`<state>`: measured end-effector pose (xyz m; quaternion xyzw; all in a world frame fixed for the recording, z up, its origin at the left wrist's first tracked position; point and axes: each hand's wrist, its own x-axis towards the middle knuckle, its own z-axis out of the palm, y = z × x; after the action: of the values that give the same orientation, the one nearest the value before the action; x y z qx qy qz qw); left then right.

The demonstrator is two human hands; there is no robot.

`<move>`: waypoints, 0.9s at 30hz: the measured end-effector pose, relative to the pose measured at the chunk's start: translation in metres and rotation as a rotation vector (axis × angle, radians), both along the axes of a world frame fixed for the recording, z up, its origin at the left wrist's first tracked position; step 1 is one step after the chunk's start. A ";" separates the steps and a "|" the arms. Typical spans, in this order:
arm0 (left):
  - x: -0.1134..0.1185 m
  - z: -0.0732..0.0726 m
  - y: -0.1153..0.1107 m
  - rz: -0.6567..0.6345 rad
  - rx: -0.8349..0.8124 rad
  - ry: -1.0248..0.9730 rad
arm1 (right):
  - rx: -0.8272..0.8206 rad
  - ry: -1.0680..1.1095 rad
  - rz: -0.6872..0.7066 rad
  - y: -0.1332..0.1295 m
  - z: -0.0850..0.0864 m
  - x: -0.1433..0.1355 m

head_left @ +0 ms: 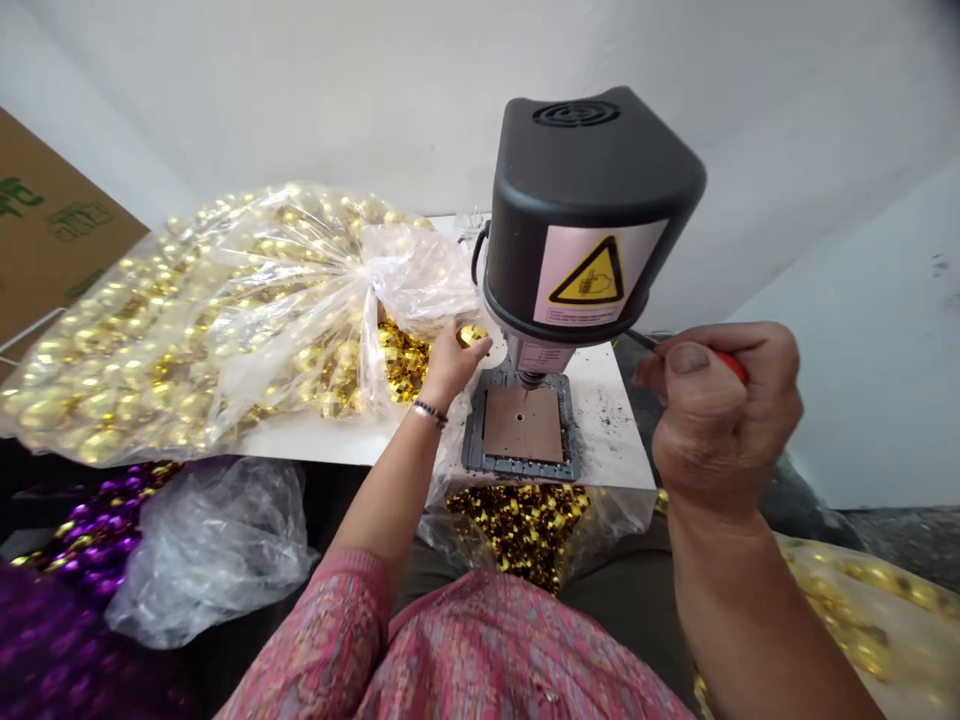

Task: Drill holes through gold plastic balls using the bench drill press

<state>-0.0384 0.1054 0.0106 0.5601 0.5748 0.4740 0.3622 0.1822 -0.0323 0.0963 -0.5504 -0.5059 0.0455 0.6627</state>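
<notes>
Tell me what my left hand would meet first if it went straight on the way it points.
Beyond the gold ball right at it, your left hand would probably meet the crumpled top of the clear bag first, though depth is hard to judge.

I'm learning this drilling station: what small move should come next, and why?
The left hand should probably carry its gold ball to the brown board: no ball sits there under the drill press, and the right hand holds the red handle.
</notes>
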 end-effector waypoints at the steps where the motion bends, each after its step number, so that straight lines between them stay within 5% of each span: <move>1: -0.009 0.002 -0.018 0.030 0.012 0.048 | 0.001 0.001 -0.001 0.001 0.000 0.000; 6: -0.044 -0.004 -0.104 0.078 -0.097 0.069 | -0.015 0.055 0.021 0.005 -0.001 -0.001; 10: -0.045 -0.015 -0.136 0.048 -0.126 -0.153 | -0.019 0.081 0.020 0.008 0.002 -0.002; 13: -0.031 -0.017 -0.144 0.026 -0.154 -0.456 | -0.002 0.038 0.025 0.009 0.005 -0.002; 18: -0.008 -0.019 -0.144 -0.089 -0.455 -0.877 | 0.027 -0.029 0.074 0.009 0.006 -0.002; 23: -0.004 -0.025 -0.147 -0.156 -0.562 -0.913 | 0.032 -0.101 0.130 0.010 0.013 -0.001; 27: -0.003 -0.020 -0.148 -0.145 -0.530 -0.842 | -0.127 -0.158 0.079 0.020 0.049 0.000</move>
<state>-0.0418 -0.0422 -0.0095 0.2475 0.4389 0.4702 0.7246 0.1819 -0.0126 0.1450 -0.5727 -0.5740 0.0601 0.5822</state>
